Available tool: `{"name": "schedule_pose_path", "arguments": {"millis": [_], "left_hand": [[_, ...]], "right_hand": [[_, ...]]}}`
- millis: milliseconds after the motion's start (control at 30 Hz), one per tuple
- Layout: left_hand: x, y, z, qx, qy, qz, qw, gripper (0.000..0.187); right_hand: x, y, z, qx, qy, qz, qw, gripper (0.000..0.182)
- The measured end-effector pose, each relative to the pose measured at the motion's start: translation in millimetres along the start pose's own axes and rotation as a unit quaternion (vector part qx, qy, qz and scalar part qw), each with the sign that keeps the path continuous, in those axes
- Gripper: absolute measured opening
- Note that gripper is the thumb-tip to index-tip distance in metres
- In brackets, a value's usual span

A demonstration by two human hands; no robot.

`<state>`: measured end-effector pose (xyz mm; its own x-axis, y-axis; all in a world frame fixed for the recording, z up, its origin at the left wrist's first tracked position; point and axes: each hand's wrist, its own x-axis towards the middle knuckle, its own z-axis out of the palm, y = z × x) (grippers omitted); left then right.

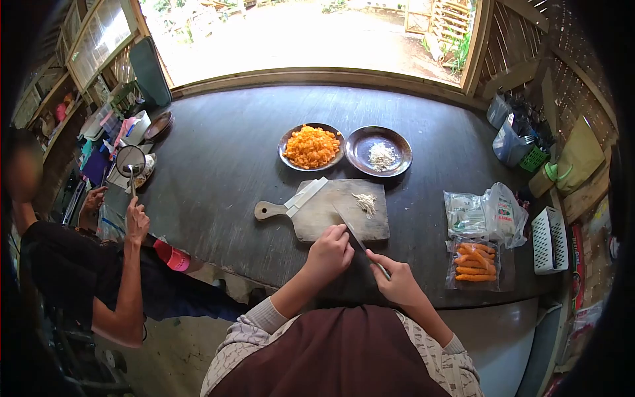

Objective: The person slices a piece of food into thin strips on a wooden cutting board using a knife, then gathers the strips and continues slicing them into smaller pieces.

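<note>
A: Layout?
B: Dark tabletop (218,198). Wooden cutting board (317,221) near its front edge, handle pointing left.
A: Dishes?
B: Two plates just beyond the board. Left plate (282,146) heaped with chopped orange food (311,147); right plate (400,149) has pale shreds (381,157).
A: Hands?
B: Apart. Right hand (399,281) closed round the knife (352,228), blade slanting over the board. Left hand (329,253) curled beside the blade; can't tell if it grips anything.
A: Smaller stuff?
B: White strips (306,196) on board's left, slivers (364,204) right.
</note>
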<state>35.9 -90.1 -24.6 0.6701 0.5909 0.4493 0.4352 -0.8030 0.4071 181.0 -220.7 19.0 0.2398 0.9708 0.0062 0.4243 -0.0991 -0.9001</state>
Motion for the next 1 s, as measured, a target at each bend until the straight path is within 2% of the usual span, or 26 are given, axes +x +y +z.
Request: {"name": "schedule_pose_path", "arguments": {"millis": [33,100,133,200,233,300,433,500,600,700,833,900,1000], "left_hand": [[0.3,0.0,0.2,-0.001,0.002,-0.002,1.000,0.026],[-0.9,-0.2,0.4,-0.003,0.000,-0.004,1.000,0.025],[-1.3,-0.6,0.5,-0.005,0.001,-0.003,1.000,0.025],[0.0,-1.4,1.4,-0.005,0.006,0.000,1.000,0.025],[-1.0,-1.8,2.2,-0.002,0.007,0.001,1.000,0.025],[-0.1,-2.4,1.1,0.001,0.009,-0.003,1.000,0.025],[-0.5,-1.3,0.1,-0.002,0.003,-0.006,1.000,0.024],[0.6,-1.5,0.3,0.000,0.007,-0.003,1.000,0.024],[-0.1,0.5,-0.3,-0.005,0.011,-0.003,1.000,0.024],[0.5,-1.3,-0.4,-0.001,0.013,-0.005,1.000,0.024],[-0.1,-1.1,-0.4,-0.003,0.010,-0.007,1.000,0.024],[-0.3,-1.1,0.1,-0.005,0.008,-0.007,1.000,0.024],[-0.5,-1.4,0.6,-0.014,0.008,-0.011,1.000,0.024]], "right_hand": [[2.8,5.1,2.3,0.000,0.001,0.001,1.000,0.032],[8.6,15.2,10.6,-0.002,0.036,-0.073,0.997,0.032],[7.1,12.9,10.6,-0.001,0.037,-0.070,0.997,0.032],[11.6,1.0,5.7,-0.016,-0.002,0.012,1.000,0.033],[10.4,3.8,6.4,-0.016,-0.002,0.009,1.000,0.033],[5.7,11.5,8.2,0.007,0.025,-0.068,0.997,0.033],[4.0,8.4,4.1,0.013,-0.003,-0.010,1.000,0.033],[9.0,20.6,10.0,0.019,0.040,-0.082,0.996,0.033],[14.6,14.9,11.7,-0.007,0.019,-0.017,1.000,0.033],[9.5,12.2,8.6,0.012,0.021,-0.049,0.999,0.033],[8.0,11.9,7.9,0.016,0.015,-0.037,0.999,0.033],[14.2,22.2,13.4,0.020,0.042,-0.078,0.996,0.033],[17.7,17.5,12.9,0.003,0.018,-0.016,1.000,0.033]]}}
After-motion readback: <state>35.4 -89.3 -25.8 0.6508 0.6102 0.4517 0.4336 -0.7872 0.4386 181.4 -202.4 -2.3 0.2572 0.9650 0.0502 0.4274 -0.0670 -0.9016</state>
